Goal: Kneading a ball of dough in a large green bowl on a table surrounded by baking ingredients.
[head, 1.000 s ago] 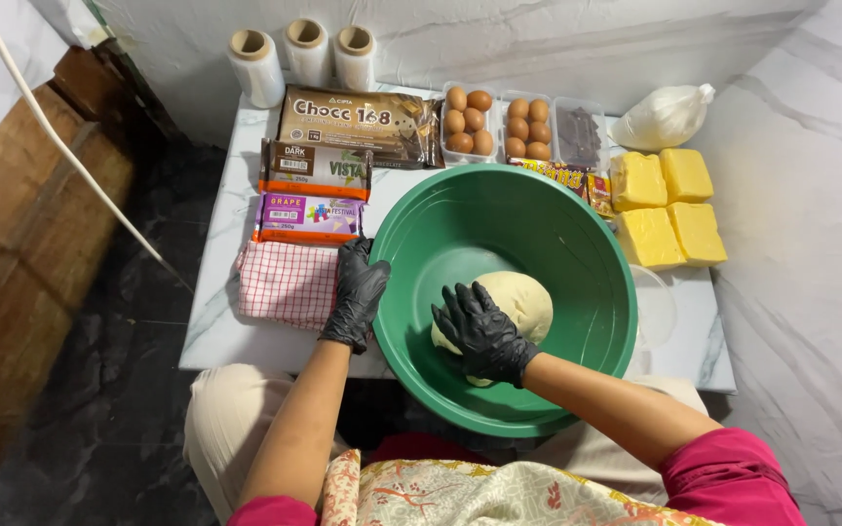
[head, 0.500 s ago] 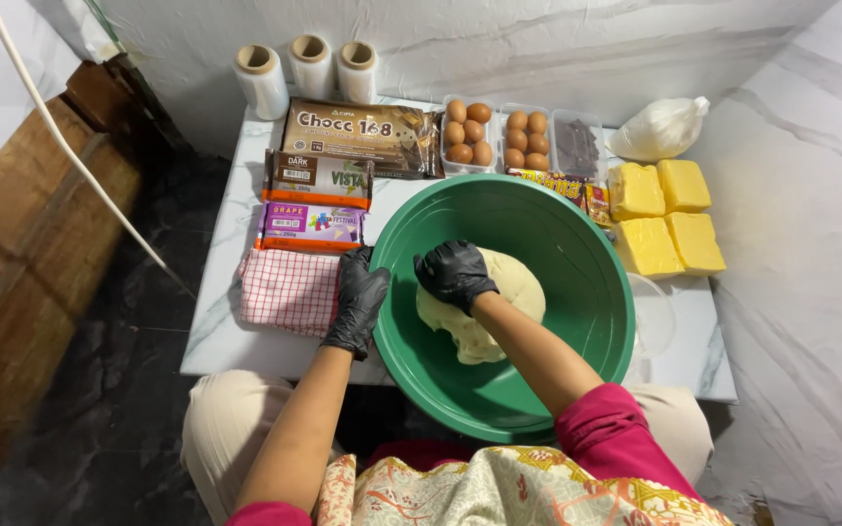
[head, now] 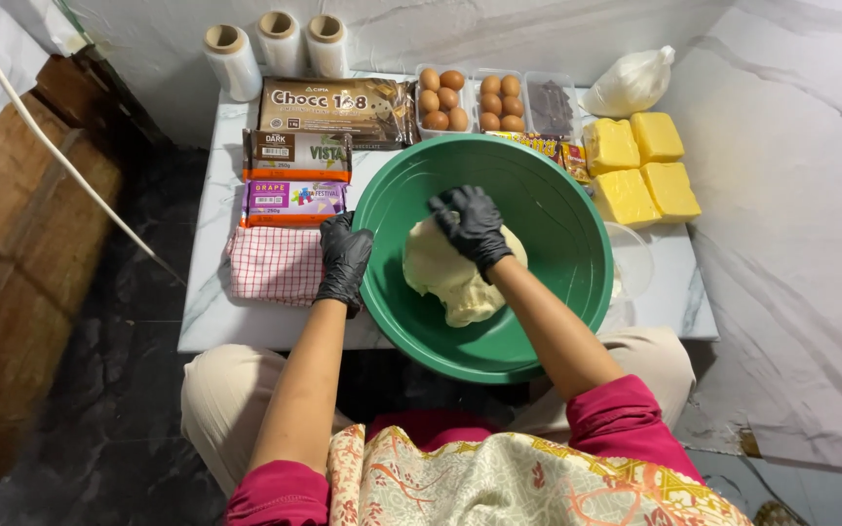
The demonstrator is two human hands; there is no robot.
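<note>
A large green bowl (head: 557,205) sits on a small white marble table (head: 209,321), its near side overhanging the table's front edge. Inside lies a lump of pale yellow dough (head: 450,282). My right hand (head: 472,226), in a black glove, presses down on the top of the dough with curled fingers. My left hand (head: 344,261), also gloved in black, grips the bowl's left rim.
Left of the bowl lie a red-checked cloth (head: 273,264) and flat chocolate packets (head: 296,156). Three film rolls (head: 231,60), egg trays (head: 444,97) and a white bag (head: 631,85) line the back. Yellow butter blocks (head: 640,168) sit right, a clear container (head: 628,268) beside the bowl.
My right hand has moved from the near side of the dough up to its far top, and the dough has spread out flatter. The left hand stays on the rim.
</note>
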